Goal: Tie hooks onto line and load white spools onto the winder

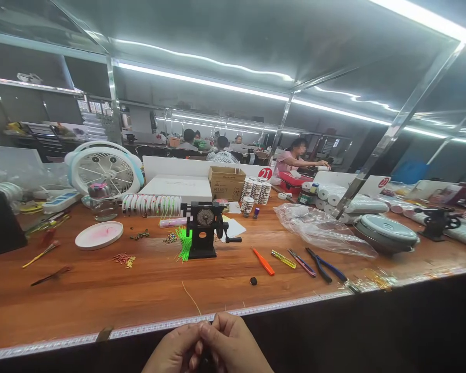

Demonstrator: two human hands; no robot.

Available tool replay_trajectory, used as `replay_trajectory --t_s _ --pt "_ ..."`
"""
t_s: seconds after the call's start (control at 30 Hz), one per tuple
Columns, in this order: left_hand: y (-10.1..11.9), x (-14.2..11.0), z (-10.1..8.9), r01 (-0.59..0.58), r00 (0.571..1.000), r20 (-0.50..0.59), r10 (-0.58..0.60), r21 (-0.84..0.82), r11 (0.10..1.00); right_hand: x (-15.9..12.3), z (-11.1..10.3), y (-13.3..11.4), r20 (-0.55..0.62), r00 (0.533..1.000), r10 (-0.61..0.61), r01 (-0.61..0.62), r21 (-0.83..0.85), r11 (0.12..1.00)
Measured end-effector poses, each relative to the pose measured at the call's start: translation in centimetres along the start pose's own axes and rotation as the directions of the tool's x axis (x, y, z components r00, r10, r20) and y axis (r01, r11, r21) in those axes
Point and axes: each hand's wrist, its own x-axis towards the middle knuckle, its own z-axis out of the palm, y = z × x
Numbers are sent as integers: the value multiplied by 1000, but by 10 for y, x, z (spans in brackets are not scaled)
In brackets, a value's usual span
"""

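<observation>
My left hand and my right hand are held together just below the front edge of the wooden workbench, at the bottom middle of the head view. The fingers of both are pinched together on a thin pale thread that runs up from them across the bench edge. A small dark thing sits between the hands; I cannot make it out. Straight ahead on the bench stands a black hand-crank winder with a bunch of green strands beside it.
A measuring tape lines the bench's front edge. An orange tool, a yellow-green tool, blue-handled pliers, a white dish, a fan, a cardboard box, thread spools and plastic bags lie about. People work at benches behind.
</observation>
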Motion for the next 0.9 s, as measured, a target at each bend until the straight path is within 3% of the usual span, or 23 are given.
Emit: replay_trajectory --t_s 0.1,0.27,0.47,0.63,0.9 --pt "0 -4 -1 6 1000 -8 -6 20 1000 -3 0 -5 38 999 -6 5 29 1000" --pt "1 -4 1 21 999 -48 -19 48 999 -13 -4 -17 33 993 112 -109 -73 991" --pt "-1 -1 -4 -19 999 -50 20 25 999 -1 0 -1 -8 1000 25 -25 -31 999" --pt "-1 3 -9 16 999 -29 -15 27 1000 4 7 2 25 999 -32 28 123 992" --pt "-7 16 -21 27 999 24 -29 64 998 -4 -1 -6 30 998 59 -60 7 998"
